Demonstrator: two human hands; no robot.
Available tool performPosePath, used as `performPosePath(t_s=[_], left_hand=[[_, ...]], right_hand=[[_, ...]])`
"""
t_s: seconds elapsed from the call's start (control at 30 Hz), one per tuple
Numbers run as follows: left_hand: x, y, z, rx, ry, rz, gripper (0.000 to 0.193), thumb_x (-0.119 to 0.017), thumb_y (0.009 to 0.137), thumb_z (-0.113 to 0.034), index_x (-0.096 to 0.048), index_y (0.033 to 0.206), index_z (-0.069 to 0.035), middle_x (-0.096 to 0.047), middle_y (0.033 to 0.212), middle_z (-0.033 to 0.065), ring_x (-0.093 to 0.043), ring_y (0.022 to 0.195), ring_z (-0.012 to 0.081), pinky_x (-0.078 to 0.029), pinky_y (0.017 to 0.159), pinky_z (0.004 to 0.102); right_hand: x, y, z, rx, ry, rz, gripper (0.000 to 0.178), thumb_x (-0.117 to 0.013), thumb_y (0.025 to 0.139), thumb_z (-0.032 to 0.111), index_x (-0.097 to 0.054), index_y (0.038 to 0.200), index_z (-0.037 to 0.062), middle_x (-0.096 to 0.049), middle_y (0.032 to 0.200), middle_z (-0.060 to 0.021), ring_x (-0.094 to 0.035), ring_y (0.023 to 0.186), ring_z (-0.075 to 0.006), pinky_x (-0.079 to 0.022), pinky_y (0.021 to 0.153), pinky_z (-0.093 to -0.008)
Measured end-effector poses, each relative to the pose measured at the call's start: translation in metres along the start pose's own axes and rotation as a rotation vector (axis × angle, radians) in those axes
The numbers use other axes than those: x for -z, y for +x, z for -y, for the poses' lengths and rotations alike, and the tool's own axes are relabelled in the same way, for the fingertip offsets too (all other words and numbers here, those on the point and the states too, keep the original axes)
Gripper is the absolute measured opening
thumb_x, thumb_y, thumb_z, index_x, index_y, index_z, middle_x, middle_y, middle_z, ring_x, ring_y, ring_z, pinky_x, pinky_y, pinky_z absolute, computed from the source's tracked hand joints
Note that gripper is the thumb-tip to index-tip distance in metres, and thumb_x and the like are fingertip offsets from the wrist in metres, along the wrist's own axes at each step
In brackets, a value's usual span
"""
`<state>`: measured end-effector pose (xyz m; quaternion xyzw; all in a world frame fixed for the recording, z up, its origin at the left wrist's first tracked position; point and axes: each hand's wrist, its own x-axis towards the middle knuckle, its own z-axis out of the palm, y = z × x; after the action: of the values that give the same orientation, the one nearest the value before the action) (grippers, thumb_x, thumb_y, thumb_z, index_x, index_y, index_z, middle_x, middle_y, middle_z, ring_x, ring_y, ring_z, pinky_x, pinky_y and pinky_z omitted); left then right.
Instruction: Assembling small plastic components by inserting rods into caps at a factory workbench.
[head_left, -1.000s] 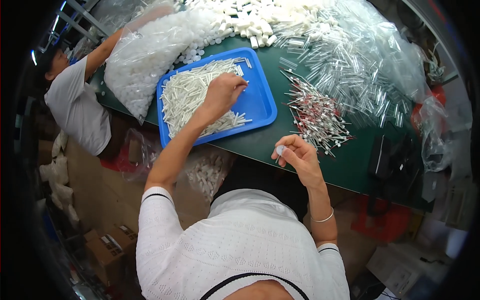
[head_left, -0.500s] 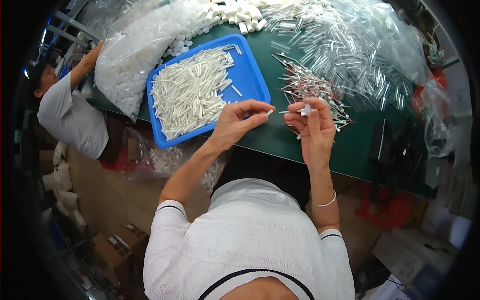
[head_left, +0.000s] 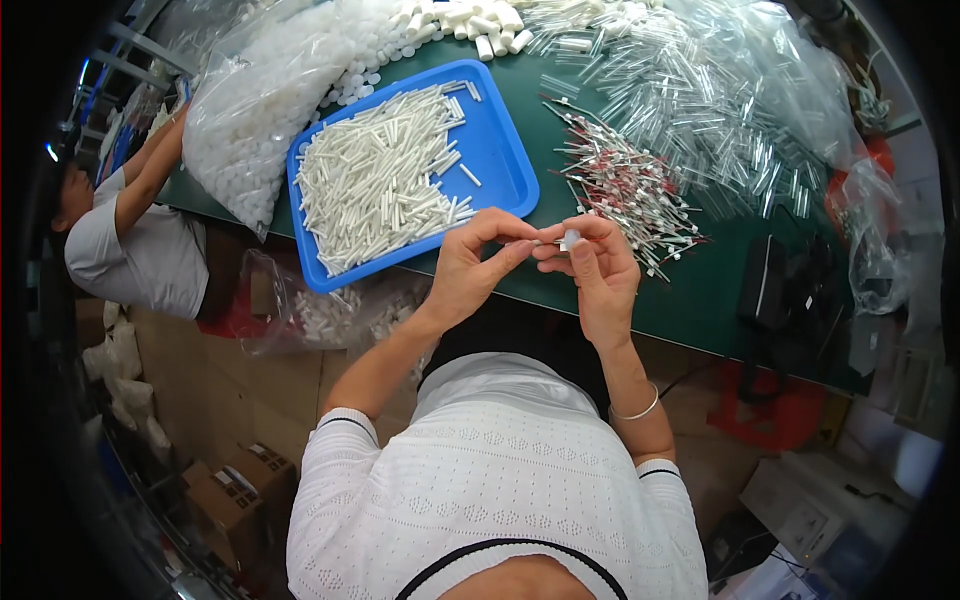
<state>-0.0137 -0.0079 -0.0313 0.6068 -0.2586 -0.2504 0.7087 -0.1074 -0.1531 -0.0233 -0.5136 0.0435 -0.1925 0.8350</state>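
My two hands meet just above the near edge of the green table. The fingertips of my left hand (head_left: pixel 468 268) pinch a short white rod, mostly covered by the fingers. With thumb and fingers, my right hand (head_left: pixel 603 280) grips a small translucent white cap (head_left: pixel 571 238); other small parts in that grip are partly hidden. The rod's end is at the cap, but I cannot tell whether it has gone in. Left of my hands sits a blue tray (head_left: pixel 513 165) heaped with similar white rods (head_left: pixel 375 180). Beyond my right hand lies a pile of red-and-white wired parts (head_left: pixel 635 195).
A clear bag of translucent caps (head_left: pixel 245 130) stands at the far left. White cylinders (head_left: pixel 485 22) and clear tubes (head_left: pixel 690 110) cover the back. A black device (head_left: pixel 765 280) sits at the right. A co-worker (head_left: pixel 140 230) is at the left. Cardboard boxes (head_left: pixel 235 500) are on the floor.
My right hand has moved left and slightly down, bringing the cap to the rod in my left hand. The co-worker at the left has shifted, arms now reaching behind the bag.
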Motion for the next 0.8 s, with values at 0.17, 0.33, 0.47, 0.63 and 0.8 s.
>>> performPosePath(t_s=[0.17, 0.33, 0.47, 0.63, 0.8], left_hand=[[0.001, 0.000, -0.013, -0.215, 0.452, -0.049, 0.009, -0.067, 0.081, -0.003, -0.069, 0.090, -0.004, -0.069, 0.081, 0.0048, -0.060, 0.074, 0.0163, -0.041, 0.077, 0.0292], [-0.001, -0.004, -0.020, -0.233, 0.466, 0.063, 0.009, -0.067, 0.082, -0.005, -0.068, 0.091, -0.005, -0.069, 0.076, 0.0026, -0.061, 0.067, 0.0157, -0.040, 0.074, 0.0281], [-0.003, 0.007, -0.026, -0.122, 0.431, 0.194, 0.008, -0.064, 0.086, -0.004, -0.064, 0.092, 0.000, -0.068, 0.076, 0.0054, -0.063, 0.070, 0.0117, -0.045, 0.070, 0.0241], [-0.012, 0.024, -0.030, 0.041, 0.173, 0.291, 0.015, -0.061, 0.089, -0.005, -0.059, 0.102, 0.002, -0.067, 0.077, 0.0060, -0.064, 0.073, 0.0094, -0.048, 0.068, 0.0219], [-0.003, 0.030, -0.034, -0.165, 0.634, 0.349, 0.007, -0.064, 0.086, -0.006, -0.065, 0.093, -0.004, -0.068, 0.076, 0.0063, -0.060, 0.066, 0.0151, -0.044, 0.064, 0.0275]], right_hand=[[0.004, 0.005, 0.003, 0.050, -0.460, -0.027, 0.018, -0.063, 0.092, 0.017, -0.059, 0.096, 0.0005, -0.060, 0.087, -0.0044, -0.055, 0.072, -0.0065, -0.043, 0.058, -0.0187], [0.013, 0.002, 0.001, -0.138, -0.460, 0.072, 0.032, -0.059, 0.095, 0.030, -0.059, 0.079, 0.0020, -0.049, 0.058, 0.0042, -0.045, 0.054, -0.0026, -0.031, 0.045, -0.0195], [0.020, 0.001, 0.008, -0.217, -0.464, 0.072, 0.024, -0.062, 0.094, 0.024, -0.059, 0.084, 0.0021, -0.052, 0.062, 0.0031, -0.047, 0.054, -0.0024, -0.034, 0.046, -0.0186], [0.026, -0.005, 0.013, -0.149, -0.206, -0.024, 0.016, -0.064, 0.091, 0.014, -0.059, 0.098, 0.0010, -0.058, 0.071, -0.0013, -0.052, 0.055, -0.0040, -0.042, 0.046, -0.0170], [0.029, -0.002, 0.012, -0.165, -0.159, -0.052, 0.018, -0.062, 0.093, 0.017, -0.059, 0.096, 0.0003, -0.059, 0.068, -0.0033, -0.052, 0.050, -0.0047, -0.042, 0.043, -0.0176]])
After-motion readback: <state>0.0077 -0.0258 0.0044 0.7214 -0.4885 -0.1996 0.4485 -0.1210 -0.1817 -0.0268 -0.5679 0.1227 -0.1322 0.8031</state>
